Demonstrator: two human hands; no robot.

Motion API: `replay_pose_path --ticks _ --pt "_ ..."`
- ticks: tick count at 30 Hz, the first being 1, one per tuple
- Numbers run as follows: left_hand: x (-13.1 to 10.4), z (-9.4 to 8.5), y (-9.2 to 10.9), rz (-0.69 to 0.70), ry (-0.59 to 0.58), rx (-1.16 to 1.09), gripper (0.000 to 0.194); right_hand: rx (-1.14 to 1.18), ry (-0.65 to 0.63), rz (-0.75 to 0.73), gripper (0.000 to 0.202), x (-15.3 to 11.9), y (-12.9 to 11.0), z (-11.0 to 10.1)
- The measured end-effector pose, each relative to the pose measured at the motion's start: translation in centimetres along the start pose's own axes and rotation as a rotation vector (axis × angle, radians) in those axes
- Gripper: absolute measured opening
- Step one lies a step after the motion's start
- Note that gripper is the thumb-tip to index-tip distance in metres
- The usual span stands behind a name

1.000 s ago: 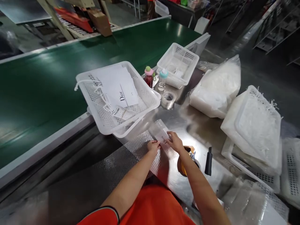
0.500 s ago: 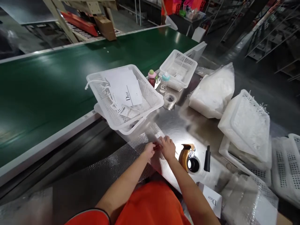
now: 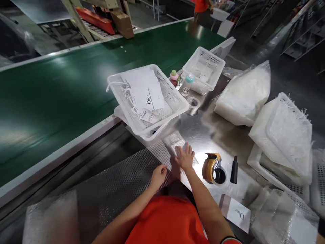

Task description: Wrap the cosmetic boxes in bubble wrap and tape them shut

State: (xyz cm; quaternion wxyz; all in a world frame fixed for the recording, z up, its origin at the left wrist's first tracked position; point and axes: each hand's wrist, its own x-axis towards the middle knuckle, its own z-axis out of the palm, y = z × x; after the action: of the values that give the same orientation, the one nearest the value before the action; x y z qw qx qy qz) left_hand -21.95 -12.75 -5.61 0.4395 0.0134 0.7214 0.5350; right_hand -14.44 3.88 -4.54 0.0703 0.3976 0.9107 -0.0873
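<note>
A long sheet of bubble wrap (image 3: 127, 176) runs from the lower left onto the metal table. At its table end lies a folded, bubble-wrapped piece (image 3: 174, 139). My right hand (image 3: 186, 157) rests on this piece with its fingers spread, palm down. Over the sheet's near edge, my left hand (image 3: 159, 175) is closed with the fingers curled; whatever is inside them, if anything, is hidden. To the right of my right hand stand an orange-brown tape dispenser (image 3: 211, 168) and a black-handled tool (image 3: 234, 170).
A white basket (image 3: 181, 101) with Dior-printed papers stands ahead, beside a green conveyor (image 3: 83, 81). Bottles (image 3: 188, 83), clear tape (image 3: 193, 103) and another basket (image 3: 220, 64) are beyond. Bagged white material (image 3: 243, 95), stacked baskets (image 3: 266, 118) and a Dior box (image 3: 237, 211) are at right.
My hands have moved apart: the left has drawn back toward my body, while the right has spread its fingers on the wrapped piece. The view has shifted left.
</note>
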Motion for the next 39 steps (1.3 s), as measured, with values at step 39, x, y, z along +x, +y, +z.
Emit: replay_pose_path --ticks 39 --pt "8.2 0.9 5.6 0.35 -0.151 1.581 0.084 0.464 0.005 0.104 0.045 -5.7 7.1 -2.8"
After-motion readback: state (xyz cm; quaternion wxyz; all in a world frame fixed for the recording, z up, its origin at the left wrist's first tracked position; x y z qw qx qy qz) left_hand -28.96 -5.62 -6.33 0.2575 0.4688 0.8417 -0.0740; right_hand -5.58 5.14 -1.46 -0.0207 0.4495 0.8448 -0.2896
